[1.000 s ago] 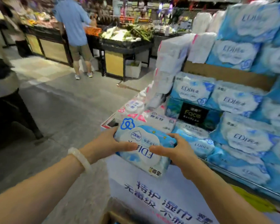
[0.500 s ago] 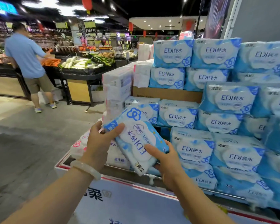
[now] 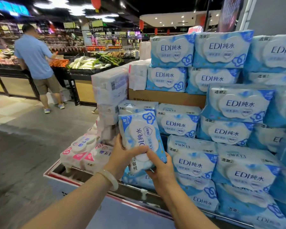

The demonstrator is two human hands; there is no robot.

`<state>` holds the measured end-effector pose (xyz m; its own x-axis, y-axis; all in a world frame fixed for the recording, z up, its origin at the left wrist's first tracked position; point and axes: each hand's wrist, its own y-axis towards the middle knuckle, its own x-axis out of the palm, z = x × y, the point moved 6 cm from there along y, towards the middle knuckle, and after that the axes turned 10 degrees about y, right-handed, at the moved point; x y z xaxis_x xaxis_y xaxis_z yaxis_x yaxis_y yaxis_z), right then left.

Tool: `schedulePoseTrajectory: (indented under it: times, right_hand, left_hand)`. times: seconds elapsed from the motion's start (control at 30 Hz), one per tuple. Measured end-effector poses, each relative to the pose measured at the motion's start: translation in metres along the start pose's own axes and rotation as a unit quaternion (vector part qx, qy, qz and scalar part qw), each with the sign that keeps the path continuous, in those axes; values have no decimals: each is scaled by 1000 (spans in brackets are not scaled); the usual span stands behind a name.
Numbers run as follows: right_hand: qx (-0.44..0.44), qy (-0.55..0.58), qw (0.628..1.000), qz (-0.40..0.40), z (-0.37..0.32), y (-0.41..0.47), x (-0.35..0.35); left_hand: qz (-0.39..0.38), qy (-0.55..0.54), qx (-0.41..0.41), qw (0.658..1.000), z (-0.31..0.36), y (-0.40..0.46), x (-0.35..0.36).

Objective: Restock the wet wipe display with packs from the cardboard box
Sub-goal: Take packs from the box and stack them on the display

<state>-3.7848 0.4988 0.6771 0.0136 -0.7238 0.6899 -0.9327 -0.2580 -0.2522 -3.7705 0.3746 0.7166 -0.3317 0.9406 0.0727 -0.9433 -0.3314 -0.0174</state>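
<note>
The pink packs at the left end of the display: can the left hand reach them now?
Probably not yet: the left hand and the right hand both grip the blue pack. The way to the pink packs looks open.

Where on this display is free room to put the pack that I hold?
Free: the dark gap left of the blue stack, right of the pink packs, behind your pack. The tray edge in front is bare too. Rightward it is crowded.
</note>
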Motion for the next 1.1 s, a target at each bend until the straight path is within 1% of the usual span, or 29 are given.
schedulePoseTrajectory:
  times: [0.07,0.1,0.13,0.17,0.2,0.23,0.27,0.3,0.33,0.37,0.43,0.47,0.5,0.53,0.57,0.6,0.63,0.67,0.73,0.77,0.8,0.83,0.87,0.9,0.93,1.0,1.03,1.07,1.1]
  right_hand:
    - [17,-12,1000,1,3,6,-4]
    - [27,-32,999,-5,3,6,-4]
    - [28,-68,997,-12,1,7,-5]
    - [20,-116,993,-22,-5,4,-5]
    - [8,-168,985,-26,-11,2,-6]
    - [-7,-220,975,-25,-19,-1,-8]
    - [-19,-277,960,-22,-25,-1,-12]
    - [-30,-324,945,-15,-30,-3,-16]
    - [-31,-355,934,-14,-33,-3,-20]
    - [-32,-379,925,-18,-36,-4,-20]
    - [-39,-448,893,-29,-39,-5,-18]
    - [-61,-487,871,-27,-43,-4,-17]
    - [-97,-524,846,-21,-50,-4,-13]
    - [-138,-560,817,-16,-56,-3,-8]
    - [-182,-596,782,-22,-62,-1,0]
    - [-214,-632,744,-32,-64,4,8]
    - [-228,-667,708,-47,-63,11,16]
    - [-220,-695,681,-65,-61,17,24]
    - [-177,-735,648,-88,-53,28,37]
    - [-165,-747,638,-91,-51,32,41]
    - [-158,-753,633,-90,-51,35,46]
    - [-154,-752,635,-85,-52,37,48]
    - [-154,-744,646,-77,-55,39,50]
    - [-152,-729,663,-70,-58,40,51]
    - [-142,-709,688,-69,-60,42,49]
    - [-90,-662,740,-81,-56,43,42]
    - [-57,-647,756,-84,-51,43,37]
    - [-36,-645,759,-81,-48,43,33]
    - [-36,-658,749,-75,-47,43,31]
  left_hand:
    - [-5,48,14,999,8,7,3]
    - [-9,91,30,995,15,13,2]
    - [-15,150,53,987,24,19,-1]
    - [-28,223,79,971,34,26,-3]
    - [-54,314,99,943,41,36,-3]
    - [-91,422,107,896,44,44,-1]
    - [-125,530,101,833,42,53,2]
    - [-147,613,95,770,37,61,4]
    - [-157,661,95,727,32,70,7]
    - [-165,676,87,713,27,77,9]
    - [-174,684,82,703,21,88,11]
    - [-178,704,93,681,21,91,11]
    - [-176,730,109,651,24,94,10]
    - [-172,749,125,628,28,96,10]
    - [-172,754,126,621,29,97,8]
    - [-176,748,119,629,28,97,6]
    - [-183,722,99,660,23,97,2]
    - [-186,672,70,713,15,95,-3]
    - [-167,526,24,833,2,89,-13]
    - [-154,459,22,875,-1,86,-15]
    - [-141,416,29,898,-1,84,-17]
    - [-134,399,38,907,1,84,-17]
    - [-134,401,49,905,3,83,-15]
    - [-135,424,60,893,5,84,-15]
    - [-128,471,73,870,8,86,-16]
    - [-105,582,111,799,11,92,-22]
    - [-101,609,128,777,11,93,-25]
    - [-101,615,126,772,8,94,-28]
    - [-102,605,117,781,6,93,-28]
